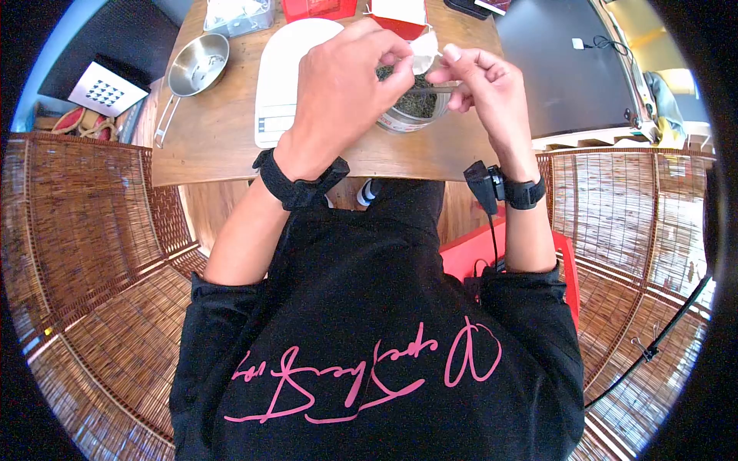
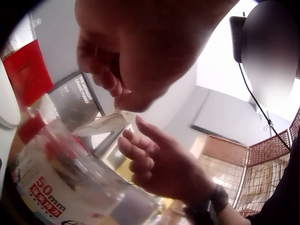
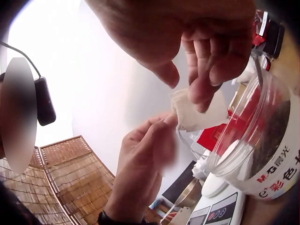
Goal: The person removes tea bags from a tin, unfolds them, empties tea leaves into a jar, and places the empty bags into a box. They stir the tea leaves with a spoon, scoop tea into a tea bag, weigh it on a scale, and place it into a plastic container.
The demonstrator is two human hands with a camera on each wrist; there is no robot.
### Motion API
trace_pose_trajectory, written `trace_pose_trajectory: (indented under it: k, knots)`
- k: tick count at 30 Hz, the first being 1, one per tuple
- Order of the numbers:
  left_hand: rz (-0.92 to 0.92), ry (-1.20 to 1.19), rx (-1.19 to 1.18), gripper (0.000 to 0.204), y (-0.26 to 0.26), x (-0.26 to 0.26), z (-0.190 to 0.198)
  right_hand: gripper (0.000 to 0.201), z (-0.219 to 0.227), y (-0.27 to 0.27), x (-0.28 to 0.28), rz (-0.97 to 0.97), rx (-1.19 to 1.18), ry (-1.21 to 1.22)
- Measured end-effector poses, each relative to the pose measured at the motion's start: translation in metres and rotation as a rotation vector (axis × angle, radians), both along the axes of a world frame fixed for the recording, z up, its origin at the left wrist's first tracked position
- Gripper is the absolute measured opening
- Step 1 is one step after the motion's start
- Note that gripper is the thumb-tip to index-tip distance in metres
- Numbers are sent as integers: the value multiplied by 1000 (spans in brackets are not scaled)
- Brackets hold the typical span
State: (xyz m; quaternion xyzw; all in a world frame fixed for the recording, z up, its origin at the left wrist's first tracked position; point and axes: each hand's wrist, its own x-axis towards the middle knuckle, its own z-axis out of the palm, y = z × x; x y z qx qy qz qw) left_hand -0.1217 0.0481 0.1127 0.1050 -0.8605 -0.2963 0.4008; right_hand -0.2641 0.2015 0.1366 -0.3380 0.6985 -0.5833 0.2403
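My left hand (image 1: 338, 96) pinches the edge of a small white tea bag (image 3: 201, 115) between thumb and fingertips. A thin string trails from the bag in the right wrist view. My right hand (image 1: 496, 92) is at the bag's other side. Its thumb stands apart from the fingers, and the fingertips overlap the bag in the right wrist view. Just below both hands stands a clear plastic jar (image 3: 269, 180) with a printed label. Dark dried leaf bits (image 1: 415, 104) fill part of the jar, and its mouth is uncovered.
A white kitchen scale (image 1: 274, 92) lies left of the jar. Farther left is a metal pan (image 1: 198, 65) with a long handle. At the back of the wooden table (image 1: 223, 150) are a clear container (image 1: 237, 19) and a red box (image 1: 400, 27).
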Motion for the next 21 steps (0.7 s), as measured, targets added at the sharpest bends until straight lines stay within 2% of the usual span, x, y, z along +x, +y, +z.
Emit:
trace_pose_trajectory:
  k: [1,2,3,7,9,10,12,13,14,16,20,21]
  knots:
    - [-1,0,0,14,-1,-1,-2,24,5,0,-3,-9,74,-69]
    - [-43,70,-109,13,-3,-4,-6,24,7,-1,-5,-17,148,-138]
    - [-86,140,-218,13,-4,-5,-9,24,5,0,-8,-17,147,-138]
    - [-88,162,-314,14,-3,-4,-10,27,0,2,-7,-37,114,-8]
    - [-115,149,-111,18,1,1,-8,28,-2,2,-6,-67,103,69]
    - [-116,149,-111,18,0,1,-7,26,-5,3,-9,-67,22,115]
    - [-90,69,305,23,-4,0,-6,24,-6,5,-11,-67,-59,161]
    - [-118,56,411,28,-10,-4,-12,23,-3,7,-11,-56,-75,189]
    - [-118,56,411,28,-12,-4,-12,22,-2,7,-11,-44,-90,217]
    - [-259,33,555,26,-15,-5,-10,20,-1,8,-9,-20,-81,222]
    - [-308,112,567,24,-12,-14,-14,14,-2,5,-7,75,-100,329]
    - [-296,81,476,21,-13,-15,-15,14,-3,5,-7,74,-99,330]
